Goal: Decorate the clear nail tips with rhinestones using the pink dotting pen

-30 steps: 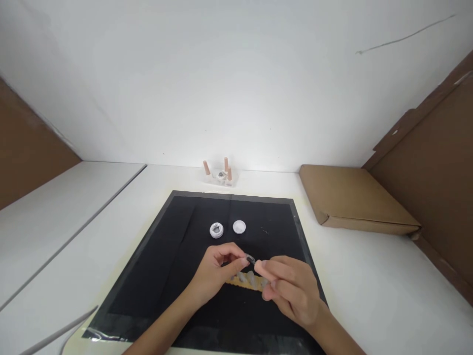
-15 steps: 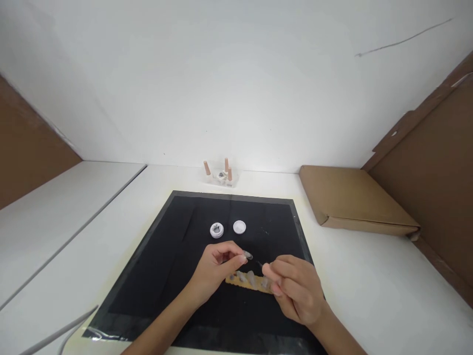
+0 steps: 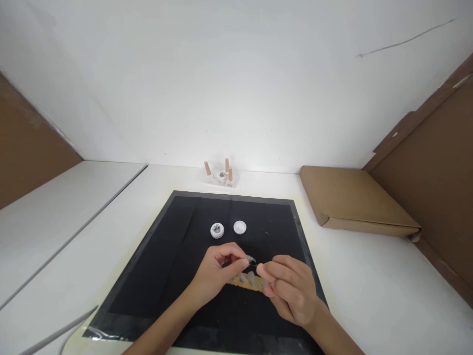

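My left hand (image 3: 221, 267) pinches a small translucent false nail (image 3: 251, 259) between thumb and fingertips. Opposite it, my right hand (image 3: 290, 286) is closed on a thin dark-tipped tool (image 3: 255, 266), most of which the fingers hide. The tool's tip is at the false nail; whether they touch I cannot tell. Below both hands a yellow strip (image 3: 236, 282) lies on the black mat, bearing several translucent false nails (image 3: 253, 280). Its right end is covered by my right hand. Farther back sit a small open white jar (image 3: 217, 230) with greyish contents and a round white lid (image 3: 240, 227).
A clear holder (image 3: 218, 182) with several pink-capped bottles (image 3: 230, 174) stands near the wall, behind the black mat (image 3: 155, 276). On the right lies a flat cardboard box (image 3: 354, 197). Brown panels (image 3: 436, 162) border the white table on both sides.
My right hand has moved left, bringing the thin tool's tip to the false nail. My left hand has shifted slightly right, and the nail's angle has changed a little.
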Action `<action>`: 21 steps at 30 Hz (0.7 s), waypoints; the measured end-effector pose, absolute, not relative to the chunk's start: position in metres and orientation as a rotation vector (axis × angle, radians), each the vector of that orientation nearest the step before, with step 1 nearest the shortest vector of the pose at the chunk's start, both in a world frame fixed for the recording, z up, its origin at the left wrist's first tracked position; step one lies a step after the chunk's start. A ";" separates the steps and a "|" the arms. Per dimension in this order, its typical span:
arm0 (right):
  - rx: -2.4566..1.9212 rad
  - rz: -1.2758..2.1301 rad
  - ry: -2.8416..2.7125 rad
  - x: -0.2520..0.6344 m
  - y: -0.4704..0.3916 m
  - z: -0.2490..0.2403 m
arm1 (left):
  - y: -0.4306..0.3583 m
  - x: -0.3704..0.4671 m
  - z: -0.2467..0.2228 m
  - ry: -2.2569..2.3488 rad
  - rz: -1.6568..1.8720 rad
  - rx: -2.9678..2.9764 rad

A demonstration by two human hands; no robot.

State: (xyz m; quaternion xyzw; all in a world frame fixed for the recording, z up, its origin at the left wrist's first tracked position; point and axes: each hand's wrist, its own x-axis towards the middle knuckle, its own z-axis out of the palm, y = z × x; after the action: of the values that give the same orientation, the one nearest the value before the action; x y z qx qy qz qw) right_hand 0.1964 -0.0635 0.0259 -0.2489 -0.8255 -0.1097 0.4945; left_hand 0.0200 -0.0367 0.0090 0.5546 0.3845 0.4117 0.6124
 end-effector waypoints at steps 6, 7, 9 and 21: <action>-0.638 -0.265 -1.989 0.199 -0.062 0.029 | -0.035 0.016 0.006 0.880 0.983 1.212; -0.634 -0.238 -1.975 0.199 -0.063 0.029 | -0.035 0.016 0.007 0.884 0.987 1.227; -0.615 -0.160 -1.939 0.199 -0.065 0.029 | -0.034 0.015 0.007 0.892 0.984 1.299; -0.697 0.147 -1.881 0.197 -0.066 0.025 | -0.036 0.016 0.005 0.860 0.999 1.613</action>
State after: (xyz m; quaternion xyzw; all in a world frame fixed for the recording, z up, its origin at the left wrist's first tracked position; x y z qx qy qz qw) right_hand 0.1974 -0.0659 0.0251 -0.2928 -0.7897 0.0616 0.5356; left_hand 0.0164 -0.0363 0.0046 0.6683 0.3565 0.4139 0.5049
